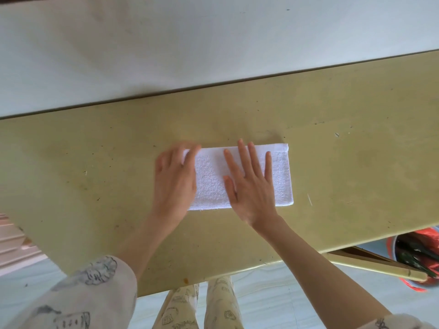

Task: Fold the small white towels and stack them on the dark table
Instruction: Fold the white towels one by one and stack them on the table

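Observation:
A small white towel (281, 176) lies folded into a long rectangle on the olive-yellow table (95, 167), near its middle. My left hand (174, 181) rests flat on the towel's left end, fingers together and slightly blurred. My right hand (251, 184) presses flat on the towel's middle with its fingers spread. The towel's right end is uncovered and its edges lie straight. Neither hand grips anything.
A white wall (190, 43) runs along the table's far edge. A bucket (418, 257) with red and dark contents stands on the floor under the table's right end. My patterned trouser legs (202, 305) show below the near edge.

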{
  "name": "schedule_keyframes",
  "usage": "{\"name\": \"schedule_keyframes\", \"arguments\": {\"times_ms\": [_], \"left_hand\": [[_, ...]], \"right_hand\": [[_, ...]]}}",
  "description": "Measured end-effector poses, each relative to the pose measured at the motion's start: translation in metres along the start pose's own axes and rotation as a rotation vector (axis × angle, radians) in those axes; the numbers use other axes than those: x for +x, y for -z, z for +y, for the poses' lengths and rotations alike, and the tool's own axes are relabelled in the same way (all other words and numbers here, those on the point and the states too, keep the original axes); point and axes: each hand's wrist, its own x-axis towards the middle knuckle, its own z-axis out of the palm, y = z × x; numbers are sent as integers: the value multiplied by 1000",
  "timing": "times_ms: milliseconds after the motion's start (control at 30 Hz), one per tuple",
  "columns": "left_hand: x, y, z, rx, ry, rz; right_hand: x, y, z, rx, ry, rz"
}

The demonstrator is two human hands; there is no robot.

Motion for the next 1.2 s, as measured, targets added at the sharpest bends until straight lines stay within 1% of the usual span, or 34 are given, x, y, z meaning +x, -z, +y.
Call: {"name": "schedule_keyframes", "arguments": {"times_ms": [67,167,300,367,467,533,600,633,700,867,1033,1100,1200], "left_hand": [[-16,-16,9,18,-51,-74],[-25,-30,3,69,-24,-147],[-23,-30,-13,155,-48,-195],[-21,-28,-21,166,-13,-208],[-22,-20,-34,99,125,-182],[-23,-10,-36,17,259,-111],[-22,1,-27,-45,431,-16],[-22,4,-20,-71,536,-14],[-21,5,-6,-86,685,-98],[-7,7,12,-195,836,-203],[-3,12,12,-198,780,-200],[-4,14,11,-275,788,-188],[0,14,1,-476,911,-228]], "right_hand": [[3,-4,-12,20,19,-21],[2,-14,-1,-18,-30,-56],[0,-10,31,-79,-121,-73],[1,-6,36,-107,-141,-93],[1,-5,35,-120,-142,-117],[0,-5,34,-118,-147,-124],[0,-5,33,-116,-156,-130],[1,-5,33,-111,-160,-131],[0,-4,32,-99,-163,-118],[-1,-5,31,-115,-167,-90],[-2,-6,31,-117,-169,-102],[-2,-7,31,-114,-171,-88],[-2,-7,31,-110,-170,-79]]}}
